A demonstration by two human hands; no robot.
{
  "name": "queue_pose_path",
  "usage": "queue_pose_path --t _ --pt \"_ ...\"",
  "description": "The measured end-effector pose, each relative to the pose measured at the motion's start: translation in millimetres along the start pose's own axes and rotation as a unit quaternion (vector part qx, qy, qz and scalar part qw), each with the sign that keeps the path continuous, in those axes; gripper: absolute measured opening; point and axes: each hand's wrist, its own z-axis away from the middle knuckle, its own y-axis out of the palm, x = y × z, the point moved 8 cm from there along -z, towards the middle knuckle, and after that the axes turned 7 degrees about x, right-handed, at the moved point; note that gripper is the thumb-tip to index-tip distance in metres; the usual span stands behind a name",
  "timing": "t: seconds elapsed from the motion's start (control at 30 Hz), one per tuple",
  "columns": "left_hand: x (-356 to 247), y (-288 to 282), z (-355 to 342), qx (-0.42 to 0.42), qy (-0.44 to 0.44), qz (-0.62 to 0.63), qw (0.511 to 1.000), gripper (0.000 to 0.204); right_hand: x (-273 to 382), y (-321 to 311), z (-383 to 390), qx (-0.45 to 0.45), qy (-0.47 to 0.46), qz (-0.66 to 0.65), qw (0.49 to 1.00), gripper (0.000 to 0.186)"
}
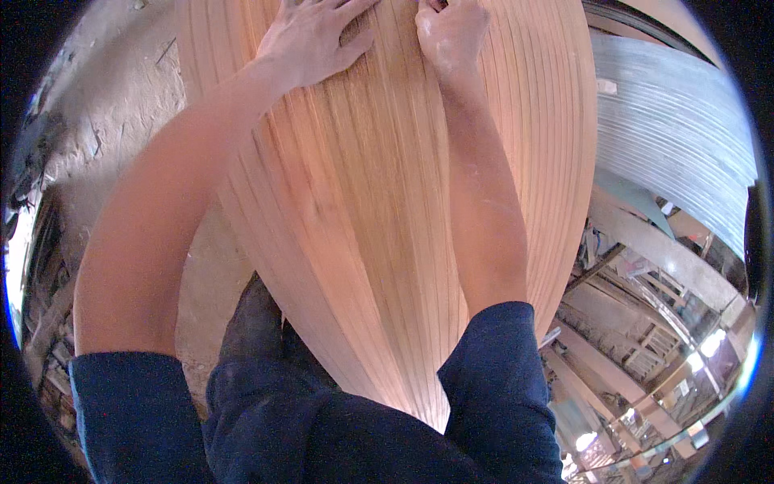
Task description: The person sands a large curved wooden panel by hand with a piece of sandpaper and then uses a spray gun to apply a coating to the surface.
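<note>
A broad panel of pale reddish-brown wood (367, 185) with long grain lines runs away from me, narrowing toward my body. Near its far part my left hand (318, 40) lies on the wood, fingers stretched out and thumb apart, with nothing seen in it. To its right my right hand (455, 36) is closed, resting at the panel's surface. A small dark spot shows by its fingers at the upper edge of the picture. Whatever these fingers hold, if anything, is hidden. Light dust coats both hands.
On the left is dusty, littered ground (121, 105). A grey ribbed sheet (677, 121) stands off to the right. Below it are wooden planks and frames (649, 347) amid clutter. My legs are close to the panel's near left edge.
</note>
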Motion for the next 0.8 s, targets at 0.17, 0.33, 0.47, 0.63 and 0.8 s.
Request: queue_pose_path --t 0.17,0.33,0.47,0.63,0.8 --pt "17.0 8.4 17.9 -0.020 -0.001 0.008 1.000 0.061 -5.2 -55.2 157.6 0.115 0.125 -0.007 0.985 0.015" --pt "5.8 1.7 20.6 -0.025 -0.003 0.027 0.999 0.060 -7.5 -169.3 346.9 0.104 0.195 0.005 0.975 0.022" --pt "10.9 5.8 22.5 -0.049 -0.007 -0.008 0.999 0.059 -2.5 -124.5 277.7 0.135 0.181 0.028 0.974 0.021" --pt "-6.8 0.4 13.1 -0.056 0.007 0.004 0.998 0.056 13.8 -58.0 103.4 0.085 0.030 -0.002 0.996 0.010" --pt "0.2 5.2 30.7 -0.058 0.001 0.021 0.998 0.055 -6.3 -98.4 227.7 0.125 0.152 0.038 0.980 0.016"
